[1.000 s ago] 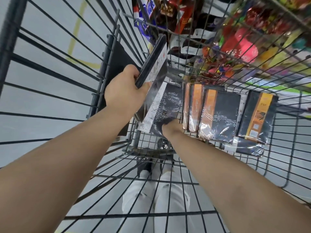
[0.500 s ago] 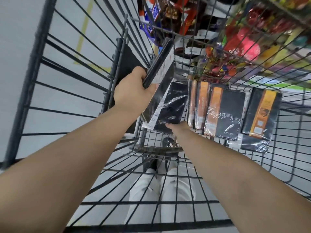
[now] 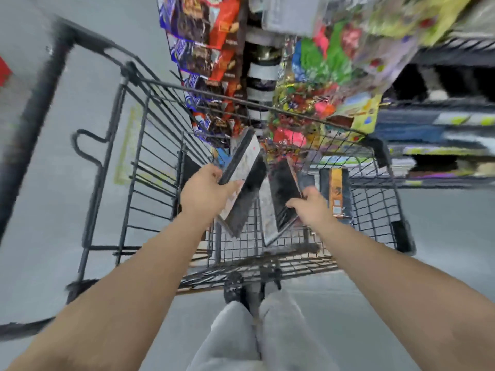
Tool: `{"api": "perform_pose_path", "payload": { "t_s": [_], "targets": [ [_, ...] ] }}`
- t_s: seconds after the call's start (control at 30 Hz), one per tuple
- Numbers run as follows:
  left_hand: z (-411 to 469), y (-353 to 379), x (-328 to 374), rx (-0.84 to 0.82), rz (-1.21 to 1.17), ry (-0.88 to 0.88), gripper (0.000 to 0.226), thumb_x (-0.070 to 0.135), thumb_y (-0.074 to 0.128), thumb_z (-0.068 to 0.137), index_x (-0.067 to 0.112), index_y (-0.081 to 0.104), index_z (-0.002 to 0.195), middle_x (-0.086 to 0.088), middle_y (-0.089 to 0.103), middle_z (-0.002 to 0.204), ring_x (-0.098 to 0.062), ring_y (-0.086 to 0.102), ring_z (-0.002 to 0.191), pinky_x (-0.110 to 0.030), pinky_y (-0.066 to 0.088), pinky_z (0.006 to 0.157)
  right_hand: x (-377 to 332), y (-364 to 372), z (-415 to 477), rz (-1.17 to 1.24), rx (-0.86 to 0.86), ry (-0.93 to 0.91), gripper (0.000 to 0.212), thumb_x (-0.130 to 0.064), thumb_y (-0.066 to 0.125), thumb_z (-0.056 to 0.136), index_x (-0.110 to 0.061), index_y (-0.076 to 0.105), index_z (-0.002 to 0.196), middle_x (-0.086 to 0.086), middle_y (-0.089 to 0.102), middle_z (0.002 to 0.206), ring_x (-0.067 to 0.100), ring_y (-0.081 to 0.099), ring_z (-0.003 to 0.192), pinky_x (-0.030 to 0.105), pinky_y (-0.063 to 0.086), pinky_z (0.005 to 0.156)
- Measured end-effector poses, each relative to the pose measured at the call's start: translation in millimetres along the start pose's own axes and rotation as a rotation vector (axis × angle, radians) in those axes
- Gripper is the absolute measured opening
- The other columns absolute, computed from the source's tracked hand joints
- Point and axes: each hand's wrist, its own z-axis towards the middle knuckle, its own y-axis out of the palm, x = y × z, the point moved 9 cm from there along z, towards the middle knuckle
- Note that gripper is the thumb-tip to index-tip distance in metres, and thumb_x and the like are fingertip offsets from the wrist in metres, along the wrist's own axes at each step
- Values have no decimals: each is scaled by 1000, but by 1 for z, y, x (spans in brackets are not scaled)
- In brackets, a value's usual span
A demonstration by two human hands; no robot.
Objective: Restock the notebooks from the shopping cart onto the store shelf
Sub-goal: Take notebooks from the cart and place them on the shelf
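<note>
While the left hand (image 3: pixel 203 195) gripped a notebook stack (image 3: pixel 242 180) above the cart (image 3: pixel 150 167), the right hand's (image 3: pixel 312 207) fingers clamped another notebook (image 3: pixel 284 191); one more (image 3: pixel 336 191) stood inside.

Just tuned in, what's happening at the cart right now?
A person stands at a wire shopping cart, lifting shrink-wrapped notebooks out of it. The left hand grips a small stack of notebooks held up on edge, and the right hand holds another black notebook raised off the cart floor. At least one orange-banded notebook lies in the cart. Nothing has reached the store shelf on the right yet.
</note>
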Motion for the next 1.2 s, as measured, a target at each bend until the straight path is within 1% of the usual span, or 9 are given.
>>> {"api": "perform_pose_path", "payload": {
  "t_s": [0.13,0.23,0.4,0.57,0.67,0.77,0.93,1.1,1.2],
  "targets": [
    [-21,1,40,-36,-122,45,51,53,71,76,19,58,112,6,59,99,-19,60,99,-29,42,79,15,-73,-33,80,148,7,30,-25,69,81,-14,46,95,3,49,80,28,55,77,40,47,73],
    [-36,19,61,-54,-214,54,39,52,72,74,22,59,94,9,62,89,-17,62,87,-31,48,75,36,-124,-57,162,240,-12,28,-26,69,80,-22,41,78,1,50,70,21,51,64,37,39,62],
    [-66,61,108,-79,-408,8,45,53,76,64,20,64,91,4,69,87,-20,66,84,-37,54,80,85,-206,-84,314,396,-8,29,-24,71,79,-14,44,86,10,54,83,28,52,73,46,47,70],
    [-105,111,175,-70,-470,42,34,50,77,65,20,64,77,7,64,69,-20,63,72,-32,47,67,146,-287,-90,451,498,-43,30,-22,72,79,-7,48,89,13,54,79,26,51,64,32,42,53],
    [-128,147,206,-63,-514,20,34,47,78,68,20,64,85,6,65,77,-15,62,73,-32,48,68,180,-334,-84,556,509,-63,39,-23,71,80,3,54,104,15,60,87,20,55,62,25,43,44],
    [-149,186,230,-54,-538,-11,45,46,78,68,14,64,97,1,67,86,-23,64,84,-35,49,76,212,-378,-76,667,512,-73,37,-23,69,85,0,51,108,12,55,92,17,53,63,20,44,39],
    [-175,226,265,-20,-538,-40,32,41,78,71,16,66,86,4,66,78,-20,64,79,-29,42,68,239,-425,-59,786,438,-101,54,-30,70,83,4,48,120,15,56,99,21,55,79,17,45,42],
    [-161,256,286,-32,-507,-95,43,48,78,66,16,66,92,1,68,90,-22,64,84,-35,50,75,233,-443,-20,969,326,-111,11,-18,63,90,-10,55,92,4,62,81,12,55,62,14,41,40],
    [-140,281,299,-35,-532,-119,34,47,79,63,20,61,75,0,68,85,-24,66,83,-40,54,82,220,-444,12,1055,259,-85,20,-20,63,90,-12,54,106,5,66,94,15,61,67,14,42,43]
  ]
}}
